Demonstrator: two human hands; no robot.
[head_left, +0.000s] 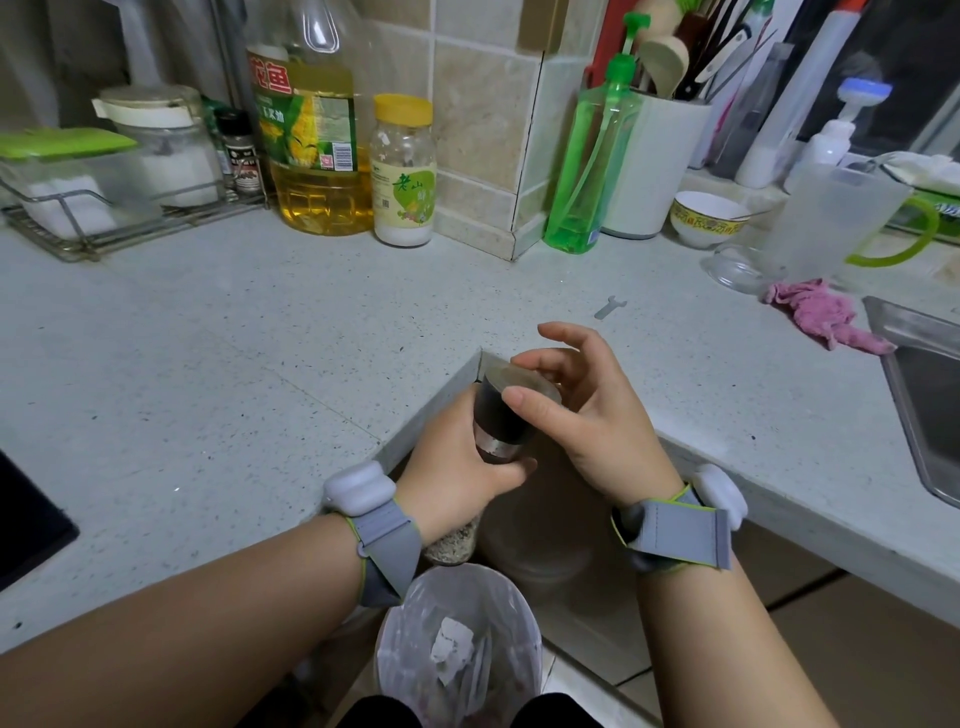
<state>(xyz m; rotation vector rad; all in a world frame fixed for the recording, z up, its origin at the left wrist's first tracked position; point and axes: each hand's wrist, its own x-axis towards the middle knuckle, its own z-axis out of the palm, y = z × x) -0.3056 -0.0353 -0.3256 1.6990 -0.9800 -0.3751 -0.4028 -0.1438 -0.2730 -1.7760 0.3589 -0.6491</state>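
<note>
A pepper grinder (501, 423) with a black top, a metal band and a clear body of peppercorns is held tilted in front of the counter's inner corner. My left hand (457, 467) grips its middle, hiding most of the clear body; the peppercorn end (452, 543) shows below my wrist. My right hand (576, 410) pinches the black top between thumb and curled fingers. Both wrists wear grey straps.
Directly below the grinder stands a lined waste bin (457, 639). An L-shaped speckled counter (234, 364) carries an oil bottle (311, 130), a yellow-lidded jar (402, 171), green dish soap (592, 161), a bowl (706, 215), a jug (841, 223), a pink cloth (826, 319). A sink (930, 395) lies at right.
</note>
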